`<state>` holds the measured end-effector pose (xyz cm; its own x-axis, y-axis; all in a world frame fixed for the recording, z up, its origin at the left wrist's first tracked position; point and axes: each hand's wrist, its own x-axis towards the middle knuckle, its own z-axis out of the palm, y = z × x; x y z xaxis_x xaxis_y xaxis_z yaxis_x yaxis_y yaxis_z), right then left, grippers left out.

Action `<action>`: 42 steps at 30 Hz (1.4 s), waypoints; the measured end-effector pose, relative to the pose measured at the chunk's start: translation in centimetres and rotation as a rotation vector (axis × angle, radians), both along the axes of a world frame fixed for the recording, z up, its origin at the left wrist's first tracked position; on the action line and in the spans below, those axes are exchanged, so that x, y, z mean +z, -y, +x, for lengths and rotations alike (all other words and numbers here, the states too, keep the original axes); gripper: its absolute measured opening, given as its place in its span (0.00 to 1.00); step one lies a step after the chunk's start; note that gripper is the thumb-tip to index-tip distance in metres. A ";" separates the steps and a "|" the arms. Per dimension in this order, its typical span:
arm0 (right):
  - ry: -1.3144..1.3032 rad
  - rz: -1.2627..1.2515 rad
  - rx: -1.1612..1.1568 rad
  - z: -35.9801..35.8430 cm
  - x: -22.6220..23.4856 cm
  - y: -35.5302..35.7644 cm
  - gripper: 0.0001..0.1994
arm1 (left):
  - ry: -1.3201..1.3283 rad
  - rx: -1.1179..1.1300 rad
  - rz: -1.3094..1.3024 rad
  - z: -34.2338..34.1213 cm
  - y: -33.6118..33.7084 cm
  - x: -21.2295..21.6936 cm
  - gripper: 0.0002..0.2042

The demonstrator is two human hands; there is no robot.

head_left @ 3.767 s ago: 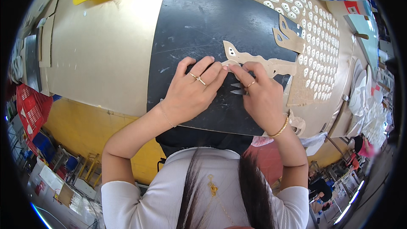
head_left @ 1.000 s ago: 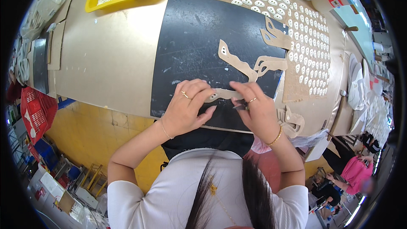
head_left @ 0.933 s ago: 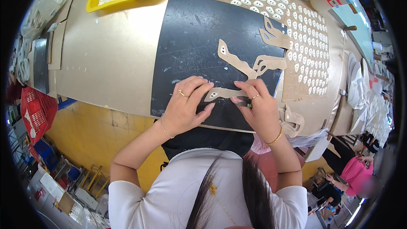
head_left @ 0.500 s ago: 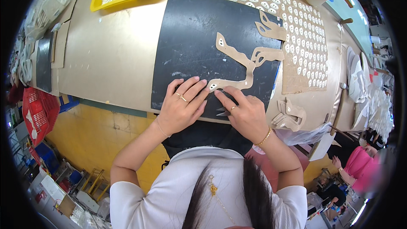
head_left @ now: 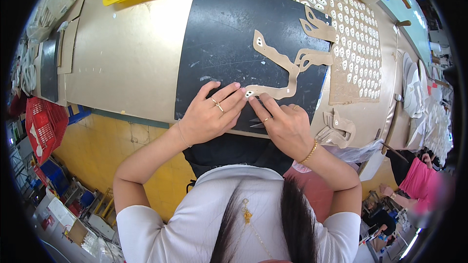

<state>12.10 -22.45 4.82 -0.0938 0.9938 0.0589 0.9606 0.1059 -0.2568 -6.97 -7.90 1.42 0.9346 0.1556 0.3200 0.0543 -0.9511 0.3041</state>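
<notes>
Down at the mat's (head_left: 219, 34) near edge, both hands have gone flat: left hand (head_left: 209, 117) spread and right hand (head_left: 285, 126) pressing fingertips on the tan strip's (head_left: 278, 75) end, so the small tool gripped a second ago looks put down.

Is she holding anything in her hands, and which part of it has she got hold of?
Both hands, left hand and right hand, press fingertips on the near end of a tan cut-out strip lying flat on the black mat; nothing is lifted.

Both hands, left hand (head_left: 210, 115) and right hand (head_left: 285, 125), have shifted to the near end of the tan cutout strip (head_left: 275, 70), fingertips now pressing it flat.
</notes>
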 end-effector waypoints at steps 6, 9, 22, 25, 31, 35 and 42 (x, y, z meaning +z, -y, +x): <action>-0.091 0.003 -0.028 0.7 -0.4 0.1 0.31 | -0.016 0.023 0.010 0.2 0.5 0.3 0.18; -0.065 -0.004 -0.034 0.4 -0.4 0.1 0.31 | -0.045 0.036 0.011 0.2 0.7 0.5 0.19; -0.400 0.169 -0.794 3.4 0.5 -0.5 0.10 | -0.064 0.052 -0.011 0.3 0.5 0.1 0.22; -0.359 0.163 -0.765 3.5 -1.0 -0.9 0.10 | -0.039 0.065 -0.121 0.5 0.3 0.4 0.25; -0.550 0.296 -0.625 0.8 0.8 -1.4 0.09 | 0.063 0.227 -0.346 -0.4 0.6 -0.7 0.28; -0.707 0.342 -0.623 1.1 4.0 1.0 0.10 | 0.091 0.235 -0.414 -0.3 0.5 -0.8 0.26; -0.623 0.169 -0.758 2.3 6.7 6.0 0.09 | 0.060 0.197 -0.373 -0.2 0.5 -0.6 0.25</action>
